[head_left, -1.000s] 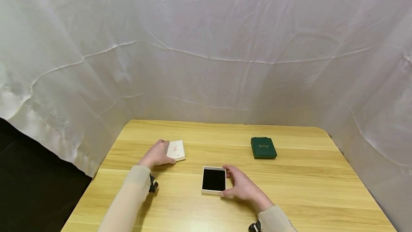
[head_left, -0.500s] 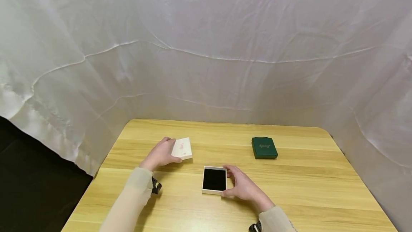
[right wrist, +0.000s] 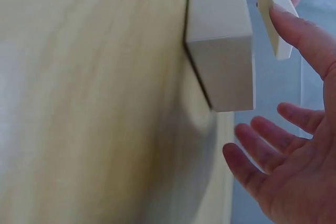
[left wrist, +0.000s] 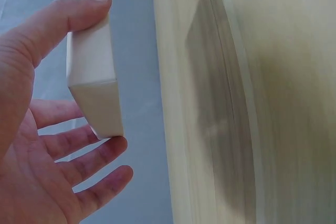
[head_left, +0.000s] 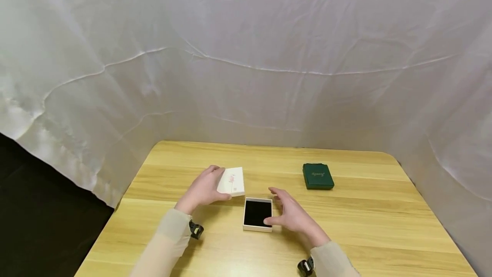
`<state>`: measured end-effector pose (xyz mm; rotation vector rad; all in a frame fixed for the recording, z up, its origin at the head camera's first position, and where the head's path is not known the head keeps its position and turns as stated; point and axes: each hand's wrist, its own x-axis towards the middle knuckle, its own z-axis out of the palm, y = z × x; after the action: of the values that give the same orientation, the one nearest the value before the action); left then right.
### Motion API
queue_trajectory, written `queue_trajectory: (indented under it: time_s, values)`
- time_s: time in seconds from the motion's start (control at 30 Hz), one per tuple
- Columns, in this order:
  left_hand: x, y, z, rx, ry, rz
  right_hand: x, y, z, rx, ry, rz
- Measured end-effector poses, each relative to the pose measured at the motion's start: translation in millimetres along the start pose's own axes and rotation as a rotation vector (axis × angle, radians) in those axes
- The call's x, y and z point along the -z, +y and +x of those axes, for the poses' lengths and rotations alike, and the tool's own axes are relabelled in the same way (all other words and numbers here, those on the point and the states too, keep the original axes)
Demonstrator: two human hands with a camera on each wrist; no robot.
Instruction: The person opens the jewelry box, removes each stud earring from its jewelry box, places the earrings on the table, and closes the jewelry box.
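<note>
My left hand [head_left: 203,187] holds a white box lid [head_left: 232,181] with a pink print, thumb on one edge and fingers on the opposite one. In the left wrist view the lid [left wrist: 94,61] hangs above the table, its shadow on the wood. Just right of and nearer than the lid, a white box base [head_left: 257,228] with a black lining lies on the table. My right hand [head_left: 294,216] hovers at its right side, fingers spread and relaxed. From the right wrist, the base [right wrist: 220,40] shows a gap to those fingers.
A green box [head_left: 318,177] with gold lettering lies further back on the right of the wooden table [head_left: 369,208]. Pale cloth [head_left: 269,63] hangs behind the table and along its sides.
My left hand has carried the lid rightward, up to the base. My right hand, earlier gripping the base's right side, has loosened and lifted off it.
</note>
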<state>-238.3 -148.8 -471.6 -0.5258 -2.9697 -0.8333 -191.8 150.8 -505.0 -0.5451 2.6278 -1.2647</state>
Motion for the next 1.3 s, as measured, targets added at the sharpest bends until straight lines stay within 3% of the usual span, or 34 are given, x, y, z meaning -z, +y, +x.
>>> queue_trajectory:
  time_s: [0.27, 0.43, 0.67, 1.07, 1.3]
  values:
    - [-10.5, 18.4, -7.7, -0.052, 0.012, -0.035, 1, -14, 14.6, 0.056, 0.037, -0.050]
    - [-16.4, 28.3, -12.3, -0.058, 0.012, -0.057, -1, -19, 24.5, 0.105, 0.050, -0.036]
    - [-23.7, 36.6, -15.5, -0.122, 0.006, -0.048, -2, -22, 32.8, 0.163, 0.043, -0.031]
    - [-24.8, 35.2, -23.1, -0.165, -0.047, -0.185, 6, -17, 22.1, 0.220, 0.041, 0.053]
    - [-28.6, 35.4, -29.8, -0.171, -0.065, -0.210, 9, -11, 10.2, 0.207, 0.045, 0.052]
